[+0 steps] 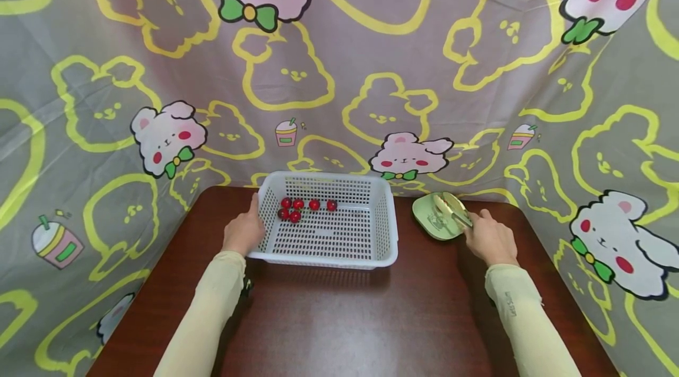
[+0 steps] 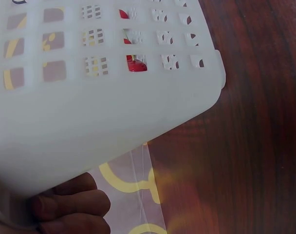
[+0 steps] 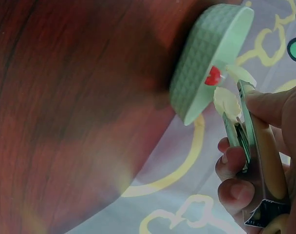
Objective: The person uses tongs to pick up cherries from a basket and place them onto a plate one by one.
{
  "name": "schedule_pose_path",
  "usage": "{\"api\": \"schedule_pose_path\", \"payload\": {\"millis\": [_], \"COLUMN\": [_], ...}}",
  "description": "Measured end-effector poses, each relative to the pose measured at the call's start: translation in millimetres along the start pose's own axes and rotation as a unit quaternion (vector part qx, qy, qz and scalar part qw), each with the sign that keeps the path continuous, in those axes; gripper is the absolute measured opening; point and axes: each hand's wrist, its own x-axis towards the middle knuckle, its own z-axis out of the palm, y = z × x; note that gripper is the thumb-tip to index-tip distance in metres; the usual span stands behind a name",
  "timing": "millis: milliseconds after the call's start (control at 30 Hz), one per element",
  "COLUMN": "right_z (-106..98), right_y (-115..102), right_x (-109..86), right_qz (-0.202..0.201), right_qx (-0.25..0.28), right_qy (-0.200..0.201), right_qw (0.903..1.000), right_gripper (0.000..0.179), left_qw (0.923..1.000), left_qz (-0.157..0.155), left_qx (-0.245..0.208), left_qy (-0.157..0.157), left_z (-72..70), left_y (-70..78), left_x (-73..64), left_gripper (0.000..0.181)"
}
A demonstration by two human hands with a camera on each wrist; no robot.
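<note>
My left hand (image 1: 244, 231) grips the left rim of a white plastic basket (image 1: 329, 262); its fingers (image 2: 82, 200) curl at the rim in the left wrist view. Several red cherries (image 1: 315, 205) lie in the basket's back left part. On the right, my right hand (image 1: 494, 240) holds metal tongs (image 3: 255, 146) with cream-coloured tips. Those tips stand apart over a light green dish (image 1: 436, 231), its textured outer wall showing in the right wrist view. A red cherry (image 3: 213, 76) shows inside the dish, close to the tips.
Both things stand near the back edge of a dark brown wooden table (image 1: 339, 318). A patterned cloth (image 1: 339, 47) with cartoon animals hangs behind the table and along both sides.
</note>
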Motion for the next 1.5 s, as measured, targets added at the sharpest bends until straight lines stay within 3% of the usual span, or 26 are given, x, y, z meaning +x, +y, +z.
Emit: {"api": "schedule_pose_path", "payload": {"millis": [467,1167,1500], "right_z": [-21.2,-44.8,-45.0], "right_y": [-15.5,-108.7,-143.6], "right_x": [-6.4,-10.8,-2.2], "right_qz": [-0.017,-0.135,-0.151], "right_qx": [0.020,0.048,0.040], "right_qy": [0.033,0.087,0.049], "right_qw": [0.9991,0.9859,0.9865], "right_gripper": [0.045,0.046,0.052], "left_qw": [0.9999,0.9999,0.9999], "left_qz": [0.007,-0.001,0.006], "left_qx": [0.004,0.007,0.010], "left_qy": [0.008,0.010,0.010], "left_z": [-1.4,-1.5,0.2], "left_y": [0.5,-1.0,-1.3], "left_x": [1.6,-2.1,0.2], "left_gripper": [0.073,0.072,0.072]}}
